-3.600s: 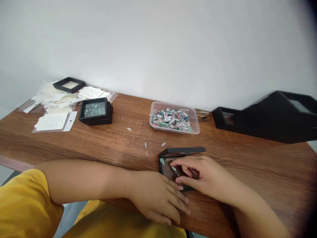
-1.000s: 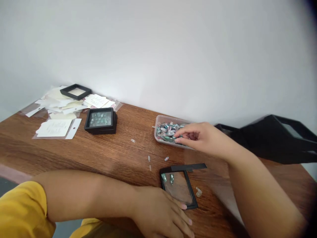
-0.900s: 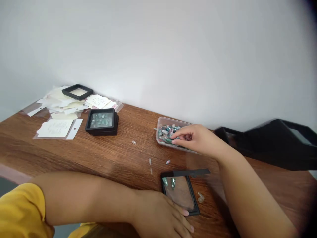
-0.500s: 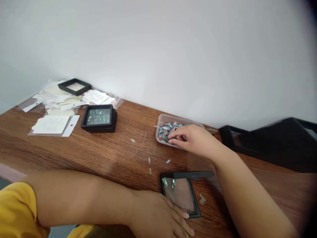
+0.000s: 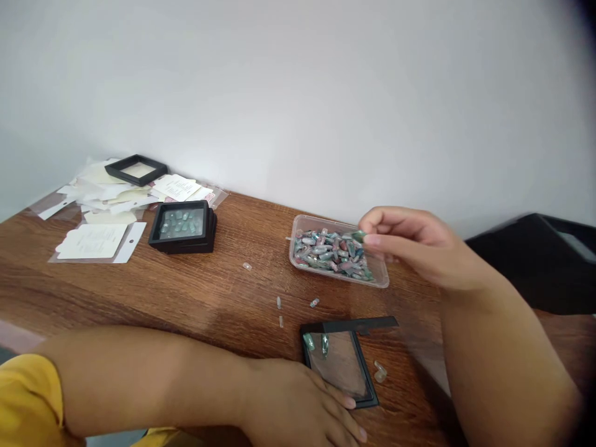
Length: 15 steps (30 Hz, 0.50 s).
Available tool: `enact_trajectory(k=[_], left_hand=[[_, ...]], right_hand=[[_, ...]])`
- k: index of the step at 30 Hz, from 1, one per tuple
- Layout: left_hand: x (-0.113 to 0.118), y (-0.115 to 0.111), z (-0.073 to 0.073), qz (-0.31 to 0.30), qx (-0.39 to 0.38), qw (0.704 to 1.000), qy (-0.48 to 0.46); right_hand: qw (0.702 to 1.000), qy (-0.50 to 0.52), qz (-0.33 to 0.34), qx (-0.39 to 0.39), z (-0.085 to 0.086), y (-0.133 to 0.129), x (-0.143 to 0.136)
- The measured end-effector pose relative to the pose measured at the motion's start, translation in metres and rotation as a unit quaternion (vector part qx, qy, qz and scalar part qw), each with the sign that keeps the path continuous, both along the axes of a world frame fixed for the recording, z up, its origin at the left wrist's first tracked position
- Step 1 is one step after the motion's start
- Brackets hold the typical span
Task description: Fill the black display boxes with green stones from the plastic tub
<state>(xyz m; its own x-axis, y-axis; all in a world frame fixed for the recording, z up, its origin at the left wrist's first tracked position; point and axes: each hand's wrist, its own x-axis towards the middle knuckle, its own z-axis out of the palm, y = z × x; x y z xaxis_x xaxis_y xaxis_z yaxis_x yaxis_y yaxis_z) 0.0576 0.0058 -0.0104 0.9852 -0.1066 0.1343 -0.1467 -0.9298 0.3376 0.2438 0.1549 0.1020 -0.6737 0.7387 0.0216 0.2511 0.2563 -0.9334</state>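
Between the thumb and forefinger of my right hand (image 5: 414, 245) is a green press-on nail (image 5: 358, 236), raised at the right edge of a clear plastic tub (image 5: 342, 280). Many green, pink and grey press-on nails (image 5: 321, 250) fill the tub. My left hand (image 5: 307, 406) lies flat, fingers stretched, over the lower left edge of an opened black display frame (image 5: 367, 379) with a clear film. Two green nails (image 5: 325, 344) rest on that film, near its top left. The frame's flap extends to the right.
Several loose nails (image 5: 315, 302) lie on the wooden table, and clear pieces (image 5: 380, 372) sit right of the frame. Stacked black frames (image 5: 184, 242) holding nails stand at left, near printed cards (image 5: 93, 241) and another black frame (image 5: 137, 178). A black box (image 5: 526, 267) stands at far right.
My right hand has lifted out of the tub and moved right and up with a green nail between its fingers. My left hand has stayed on the frame.
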Motion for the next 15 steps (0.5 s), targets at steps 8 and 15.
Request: enact_trajectory(k=[8,15], left_hand=[[0.0,0.001,0.005,-0.006,0.015,1.0,0.025],[0.0,-0.001,0.003,0.006,0.002,1.0,-0.006]], right_hand=[[0.936,0.32,0.094,-0.115,0.023,-0.039,-0.016],[0.933,0.292,0.131,-0.165,0.049,-0.06,-0.014]])
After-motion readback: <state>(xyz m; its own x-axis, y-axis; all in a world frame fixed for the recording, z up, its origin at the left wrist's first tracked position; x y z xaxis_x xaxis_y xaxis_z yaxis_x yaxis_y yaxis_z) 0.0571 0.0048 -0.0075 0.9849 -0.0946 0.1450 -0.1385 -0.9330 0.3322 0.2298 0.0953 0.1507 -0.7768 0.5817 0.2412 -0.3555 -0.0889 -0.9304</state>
